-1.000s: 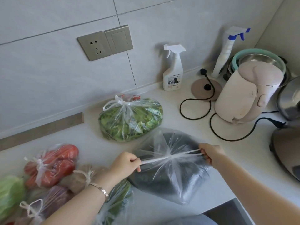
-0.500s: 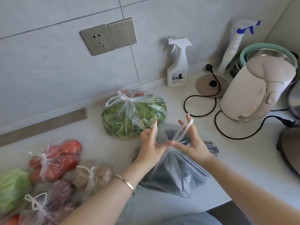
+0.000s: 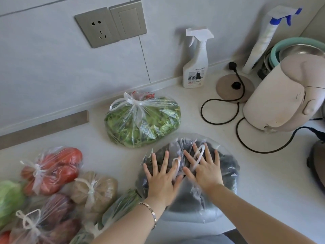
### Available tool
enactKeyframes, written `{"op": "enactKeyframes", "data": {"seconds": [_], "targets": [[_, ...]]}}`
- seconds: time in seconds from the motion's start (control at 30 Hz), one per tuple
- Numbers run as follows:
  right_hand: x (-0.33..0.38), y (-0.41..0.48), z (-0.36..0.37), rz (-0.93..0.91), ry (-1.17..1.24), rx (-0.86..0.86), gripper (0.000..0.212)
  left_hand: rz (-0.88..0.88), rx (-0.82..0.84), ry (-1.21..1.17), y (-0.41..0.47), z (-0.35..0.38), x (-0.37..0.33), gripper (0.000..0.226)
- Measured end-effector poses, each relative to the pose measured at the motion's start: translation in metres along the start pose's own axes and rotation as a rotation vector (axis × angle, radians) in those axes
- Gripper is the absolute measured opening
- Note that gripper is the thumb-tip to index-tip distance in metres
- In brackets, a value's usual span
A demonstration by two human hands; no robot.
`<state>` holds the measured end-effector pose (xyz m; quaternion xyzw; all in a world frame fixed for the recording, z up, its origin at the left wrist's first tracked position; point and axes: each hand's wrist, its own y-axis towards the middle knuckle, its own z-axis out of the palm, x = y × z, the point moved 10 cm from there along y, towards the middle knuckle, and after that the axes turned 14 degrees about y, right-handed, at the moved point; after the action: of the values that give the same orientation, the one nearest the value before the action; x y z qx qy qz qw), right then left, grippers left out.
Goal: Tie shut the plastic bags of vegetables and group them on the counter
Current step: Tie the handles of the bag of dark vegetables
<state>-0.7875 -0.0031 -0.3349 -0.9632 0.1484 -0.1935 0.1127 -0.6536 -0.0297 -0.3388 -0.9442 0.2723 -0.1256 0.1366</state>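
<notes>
From here I see both hands laid flat on the bag of dark leaves (image 3: pixel 226 173), which lies on the counter (image 3: pixel 263 199) directly under them. The left hand (image 3: pixel 161 176) and right hand (image 3: pixel 205 171) press down with fingers straight and spread, clenching nothing. One white handle strip (image 3: pixel 177 162) loops over the left forefinger, and another loops round the right hand's fingers, running along them and pointing away from me. The bag is squashed nearly round, so I cannot tell its long axis. Just beyond the left fingertips sits a tied bag of green leaves (image 3: pixel 144 122), long axis left to right and knot on its far left. Left of the left hand lie knotted bags of tomatoes (image 3: pixel 52 169) and potatoes (image 3: pixel 95 189), and under the left forearm a bag of long greens (image 3: pixel 121 205). Beyond the right hand, to the right, stands an electric kettle (image 3: pixel 284 95).
</notes>
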Motion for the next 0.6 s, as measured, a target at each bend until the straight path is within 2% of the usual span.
{"op": "enactKeyframes", "data": {"seconds": [0.17, 0.3, 0.37, 0.47, 0.53, 0.6], "targets": [[-0.002, 0.004, 0.010, 0.008, -0.023, 0.078, 0.060, 0.002, 0.048, -0.001, 0.004, 0.009, -0.002, 0.054], [0.004, -0.001, -0.003, -0.047, 0.101, 0.040, 0.061, -0.039, 0.038, -0.285, 0.002, -0.010, 0.002, 0.067], [0.009, -0.003, -0.021, -0.086, 0.450, -0.041, 0.055, -0.090, -0.063, -0.533, 0.000, -0.034, 0.009, 0.062], [0.027, -0.016, -0.068, -0.103, 1.140, -0.133, 0.034, -0.036, -0.196, -1.212, -0.001, -0.076, 0.009, 0.046], [0.032, -0.016, -0.086, -0.029, 1.523, -0.158, 0.040, -0.076, -0.244, -1.471, 0.001, -0.093, 0.017, 0.044], [0.032, -0.012, -0.095, 0.063, 1.743, -0.205, 0.046, -0.141, -0.283, -1.684, 0.004, -0.106, 0.031, 0.032]]}}
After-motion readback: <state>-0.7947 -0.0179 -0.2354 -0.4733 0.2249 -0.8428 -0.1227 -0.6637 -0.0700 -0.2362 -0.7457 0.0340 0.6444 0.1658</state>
